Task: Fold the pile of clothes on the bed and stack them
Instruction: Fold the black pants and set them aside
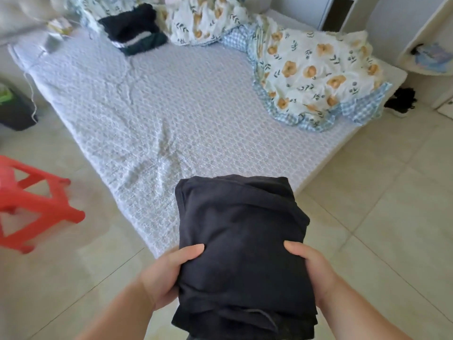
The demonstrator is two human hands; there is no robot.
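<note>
A folded black garment [242, 231] is held up in front of me, over the near corner of the bed [171, 114]. My left hand [169, 273] grips its left edge, thumb on top. My right hand [311, 268] grips its right edge the same way, fingers hidden underneath. At the far side of the bed lies a stack of folded dark clothes [133, 28], with a striped dark green piece at its bottom.
A floral quilt [311, 69] is bunched along the back and right of the bed. A red plastic stool [29, 202] stands on the tiled floor at left. A dark bin [14, 111] sits at far left, black shoes [402, 101] at right, white shelving behind.
</note>
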